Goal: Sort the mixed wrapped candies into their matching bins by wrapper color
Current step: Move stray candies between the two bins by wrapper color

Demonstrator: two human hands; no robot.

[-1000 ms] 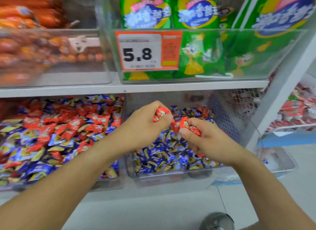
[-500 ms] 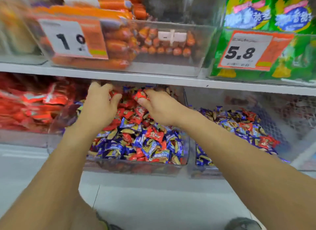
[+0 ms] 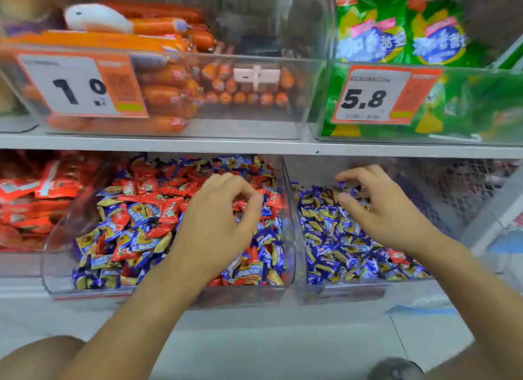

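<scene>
Two clear bins sit side by side under the shelf edge (image 3: 254, 146), split by an upright clear divider wall (image 3: 288, 210). Left of that wall, the mixed bin (image 3: 56, 266) holds red candies (image 3: 169, 210) among blue ones, and the left hand (image 3: 215, 224) hovers over them with fingers curled; whether it pinches a candy I cannot tell. Right of the wall, the right hand (image 3: 387, 210) hangs over the blue candies (image 3: 339, 252), fingers loosely curled, grasping nothing visible. Open room remains behind it.

Change, 0.5 s: your right hand (image 3: 387, 210) crossed from mixed bin (image 3: 288, 210) to blue-candy bin (image 3: 300, 266); red candies released.
</scene>
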